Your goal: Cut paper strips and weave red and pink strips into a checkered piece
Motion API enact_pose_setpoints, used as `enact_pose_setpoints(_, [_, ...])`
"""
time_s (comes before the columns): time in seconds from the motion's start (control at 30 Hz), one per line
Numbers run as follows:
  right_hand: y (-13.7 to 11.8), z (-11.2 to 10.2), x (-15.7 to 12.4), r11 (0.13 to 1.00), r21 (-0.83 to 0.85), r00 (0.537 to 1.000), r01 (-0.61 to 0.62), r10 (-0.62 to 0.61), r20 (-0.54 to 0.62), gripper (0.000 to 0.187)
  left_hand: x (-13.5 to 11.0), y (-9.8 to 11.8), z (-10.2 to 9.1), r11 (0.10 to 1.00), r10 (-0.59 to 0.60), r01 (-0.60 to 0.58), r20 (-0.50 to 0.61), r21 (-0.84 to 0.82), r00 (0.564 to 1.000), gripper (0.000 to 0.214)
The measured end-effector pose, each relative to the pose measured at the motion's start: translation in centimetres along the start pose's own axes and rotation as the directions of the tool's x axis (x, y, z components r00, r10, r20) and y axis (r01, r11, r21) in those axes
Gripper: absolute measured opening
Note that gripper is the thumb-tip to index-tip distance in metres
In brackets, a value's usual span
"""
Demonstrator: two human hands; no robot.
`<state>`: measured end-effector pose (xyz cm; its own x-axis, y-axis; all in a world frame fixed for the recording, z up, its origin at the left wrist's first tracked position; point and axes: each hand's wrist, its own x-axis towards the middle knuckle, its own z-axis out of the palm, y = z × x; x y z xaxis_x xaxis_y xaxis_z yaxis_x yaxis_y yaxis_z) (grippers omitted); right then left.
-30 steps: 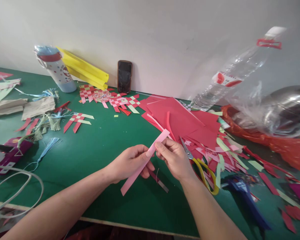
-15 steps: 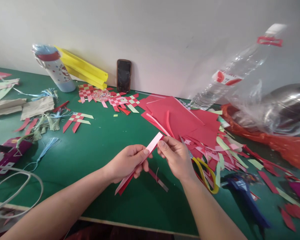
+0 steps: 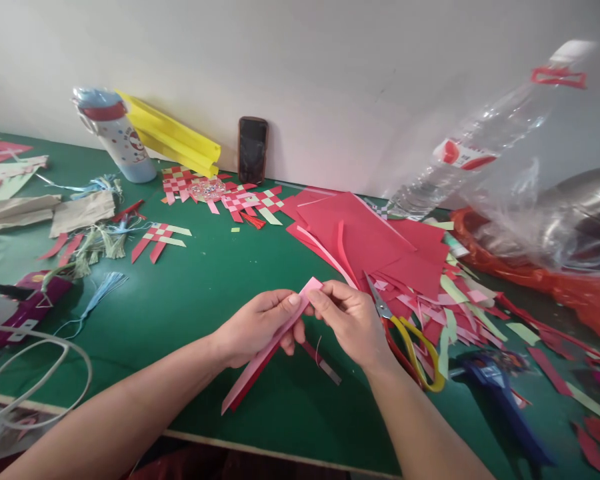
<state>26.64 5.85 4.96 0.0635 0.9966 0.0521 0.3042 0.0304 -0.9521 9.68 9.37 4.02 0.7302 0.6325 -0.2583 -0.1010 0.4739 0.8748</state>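
My left hand (image 3: pixel 260 327) is closed round a long pink paper strip (image 3: pixel 260 363) that runs from near the table's front edge up to my fingertips. The strip is doubled over, with a red face showing along its lower edge. My right hand (image 3: pixel 347 323) pinches its upper, folded end between thumb and forefinger. Both hands hover just above the green table (image 3: pixel 200 293). A small dark strip (image 3: pixel 323 363) lies on the table under my hands. Yellow-handled scissors (image 3: pixel 410 337) lie right beside my right hand.
A pile of red paper sheets (image 3: pixel 365 233) and loose cut strips spreads right. Woven red-and-white paper pieces (image 3: pixel 230 197), a phone (image 3: pixel 253 150), yellow folded paper (image 3: pixel 173 140) and a drinking bottle (image 3: pixel 115 133) stand by the wall. A clear plastic bottle (image 3: pixel 475 147) leans at right. A blue tool (image 3: pixel 500 387) lies near the front.
The strip has been folded over and slid down through my left hand; its top end now sticks out much less. My right hand moved slightly left toward the fold.
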Motion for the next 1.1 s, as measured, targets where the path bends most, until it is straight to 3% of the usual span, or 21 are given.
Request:
enact_pose_setpoints(0.13, [0.2,-0.1,0.1,0.996,0.087,0.999,-0.002,-0.002,0.046,0.027,0.0,0.1,-0.1,0.977,-0.088,0.093,0.034,-0.19,0.995,0.03])
enact_pose_setpoints(0.27, [1.2,-0.5,0.2,0.99,0.138,1.0,-0.01,0.011,-0.003,0.027,-0.2,0.5,-0.2,0.966,-0.13,0.142,0.068,-0.218,0.989,0.029])
enact_pose_setpoints(0.6, [1.2,-0.5,0.2,0.994,0.108,1.0,0.018,-0.016,-0.017,0.023,0.2,-0.2,-0.3,0.997,-0.082,0.082,0.015,0.007,0.997,0.034])
enact_pose_setpoints(1.1, [0.6,0.2,-0.4,1.0,-0.006,0.996,0.024,-0.024,-0.085,0.028,0.2,-0.3,0.3,0.949,0.105,-0.028,-0.231,0.314,0.967,0.031])
